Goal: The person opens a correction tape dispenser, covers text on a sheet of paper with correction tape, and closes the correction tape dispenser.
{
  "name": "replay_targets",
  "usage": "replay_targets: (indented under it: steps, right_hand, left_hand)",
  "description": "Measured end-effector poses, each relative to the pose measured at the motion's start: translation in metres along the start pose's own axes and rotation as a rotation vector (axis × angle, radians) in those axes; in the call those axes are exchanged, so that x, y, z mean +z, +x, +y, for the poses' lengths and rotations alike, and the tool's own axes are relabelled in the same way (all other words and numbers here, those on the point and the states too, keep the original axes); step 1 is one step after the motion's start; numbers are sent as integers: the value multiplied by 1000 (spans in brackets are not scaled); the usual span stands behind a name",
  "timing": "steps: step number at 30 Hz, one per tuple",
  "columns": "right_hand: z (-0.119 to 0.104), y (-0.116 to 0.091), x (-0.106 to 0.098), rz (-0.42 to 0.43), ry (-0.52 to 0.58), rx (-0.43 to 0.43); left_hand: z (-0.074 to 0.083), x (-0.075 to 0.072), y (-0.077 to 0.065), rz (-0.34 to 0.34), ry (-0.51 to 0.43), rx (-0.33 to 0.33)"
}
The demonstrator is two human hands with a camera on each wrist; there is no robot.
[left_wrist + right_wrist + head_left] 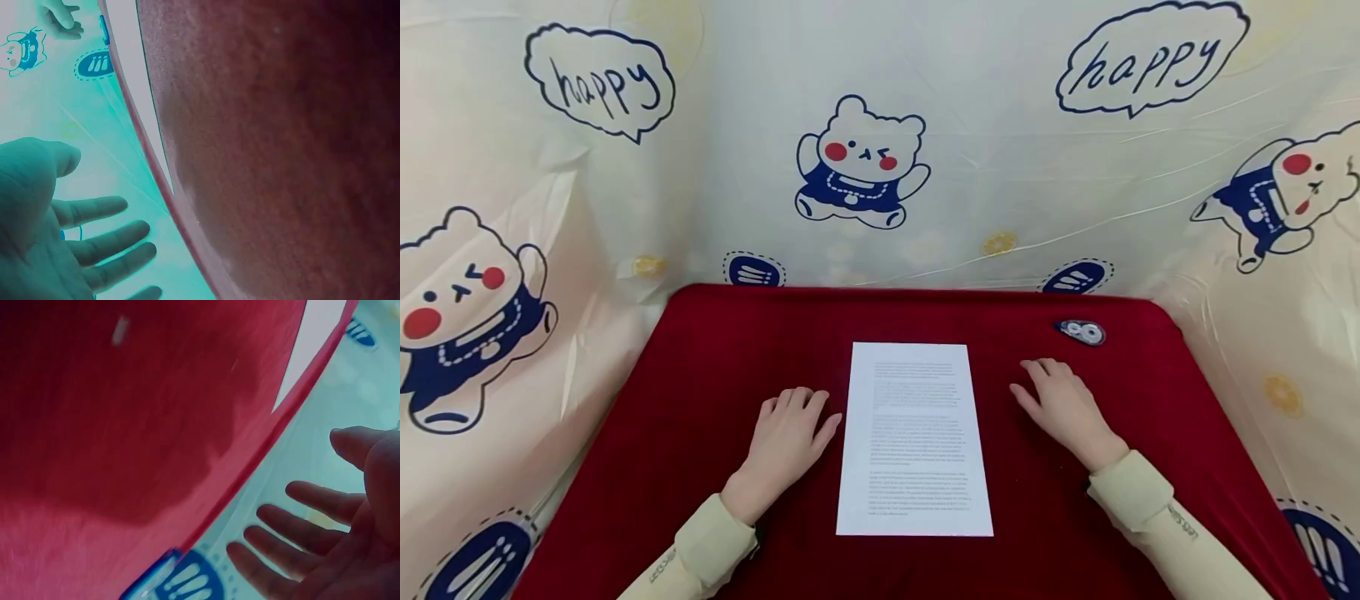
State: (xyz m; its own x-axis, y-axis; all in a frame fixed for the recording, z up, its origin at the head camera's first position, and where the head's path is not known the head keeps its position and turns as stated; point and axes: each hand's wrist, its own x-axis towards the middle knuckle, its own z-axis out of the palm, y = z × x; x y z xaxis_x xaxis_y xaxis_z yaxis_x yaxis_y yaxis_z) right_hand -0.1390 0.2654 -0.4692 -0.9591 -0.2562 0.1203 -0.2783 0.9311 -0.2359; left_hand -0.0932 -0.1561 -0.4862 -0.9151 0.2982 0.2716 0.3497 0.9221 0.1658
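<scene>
A white printed sheet of paper (917, 437) lies flat on the red cloth, its text facing up. Just left of the sheet is my left hand (786, 442), fingers extended and slightly spread, holding nothing. My right hand (1067, 408) hovers to the sheet's right, apart from it, also with straight fingers and nothing in them. Beyond the right fingertips lies a correction tape dispenser (1082, 332) with a clear and dark body. In the right wrist view, the dispenser (150, 578) shows at the lower edge, and the right palm (381, 506) has nothing in it.
The red-covered table (737, 333) has rounded back corners. Behind and on both sides hangs a pale curtain (985, 183) printed with bears and speech bubbles, close to the table's edges.
</scene>
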Motion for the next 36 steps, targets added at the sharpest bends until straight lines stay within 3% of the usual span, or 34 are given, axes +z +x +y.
replay_targets:
  steps: [8,14,19,24,32,36]
  right_hand:
    - [57,26,-15,-89,60,52]
    - [94,43,-27,-128,62,122]
    - [116,59,-33,-130,52,128]
    - [131,71,-33,-155,52,126]
    - [148,81,-28,-282,44,135]
    - [154,85,-25,-303,41,120]
  left_hand:
    - [0,-3,-1,102,48,81]
    - [-2,-5,-4,107,55,79]
    - [-3,-5,-6,115,54,73]
    - [-5,-4,-8,127,52,74]
    - [-6,-2,-8,121,58,69]
    - [-7,-1,-9,114,61,65]
